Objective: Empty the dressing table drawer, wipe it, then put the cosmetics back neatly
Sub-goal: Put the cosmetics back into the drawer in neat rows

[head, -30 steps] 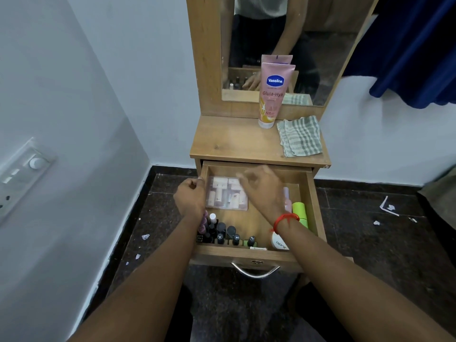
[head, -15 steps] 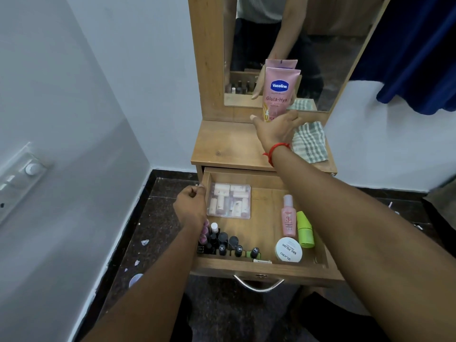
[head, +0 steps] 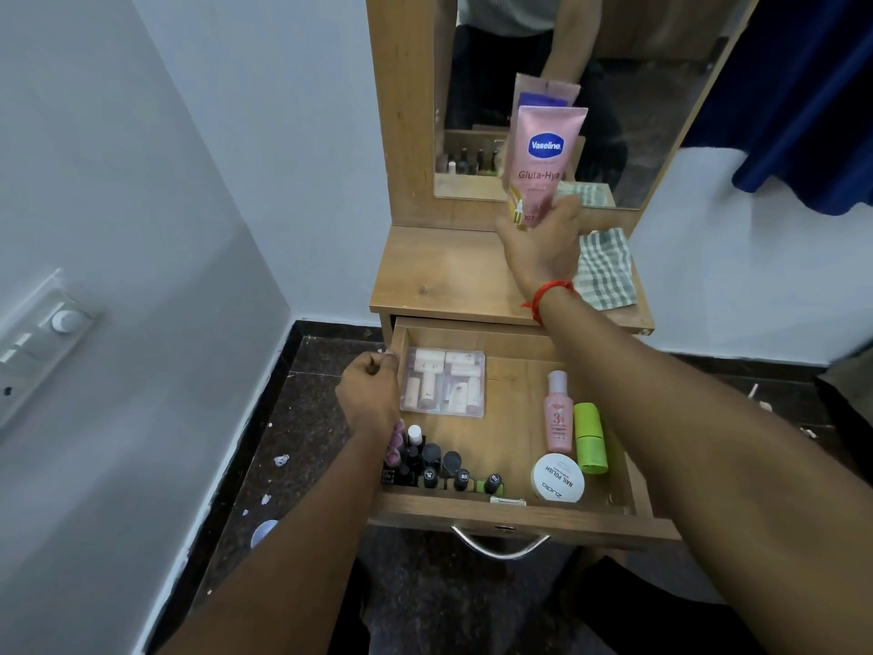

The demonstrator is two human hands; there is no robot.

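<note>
Since the earlier frame the right hand point(head: 538, 250), a red thread point(head: 550, 295) at its wrist, had closed round the lower end of the pink tube point(head: 543, 158) and tipped it a little before the mirror point(head: 637, 87); the hand hid the cap, so whether it had cleared the tabletop point(head: 439, 276) could not be told. The tube read "Vaseline" on a blue badge and "Gluta-Hya" beneath. The left hand point(head: 371, 390) stayed curled over the left wall of the open drawer point(head: 472, 510), gripping it. Inside the drawer, a clear plastic case point(head: 444, 382) of small pale tubes lay at the back left, just beside that hand. A cluster of dark-capped nail polish bottles point(head: 439, 465) stood along the front left. At the right lay a pink bottle point(head: 558, 413) marked "3", touching a green container point(head: 590, 439), and in front of them sat a white round tub point(head: 557, 477) printed "ZUDIO NAIL POLISH". A green checked cloth point(head: 607, 269) lay on the tabletop's right side, near the right wrist. The wooden dressing table stood in a corner of pale walls, with a switch panel point(head: 33, 342) on the left one, a blue curtain point(head: 812, 87) at the upper right, and a dark speckled floor point(head: 302, 418) strewn with paper scraps.
</note>
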